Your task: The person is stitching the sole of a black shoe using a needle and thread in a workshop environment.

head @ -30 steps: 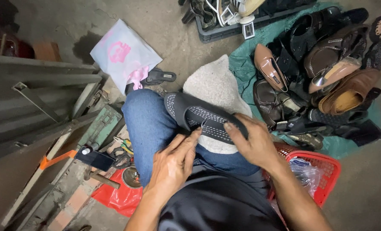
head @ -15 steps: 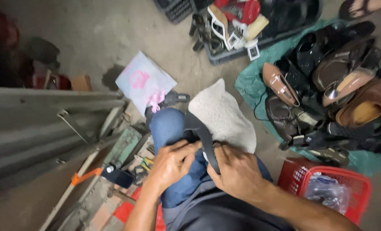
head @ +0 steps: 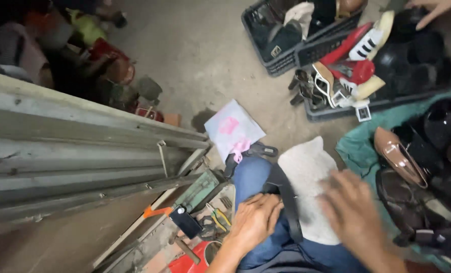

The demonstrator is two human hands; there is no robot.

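Note:
A dark shoe (head: 286, 198) stands on edge on my blue-jeaned knee (head: 250, 177). My left hand (head: 253, 222) grips its near end. My right hand (head: 352, 212), blurred by motion, hovers with spread fingers over a white cloth (head: 306, 169) draped across my lap, just right of the shoe and holding nothing.
Black crates (head: 286, 55) of mixed shoes stand at the top right, and another person's hand (head: 433, 9) reaches in there. More shoes lie on a teal cloth (head: 357, 149) at the right. A pink-printed plastic bag (head: 233, 129), tools (head: 212, 220) and grey metal beams (head: 73, 146) are on the left.
My right hand has let go of the shoe and moved to the right. The shoe now stands on edge in my left hand. The view has tilted up toward the crates.

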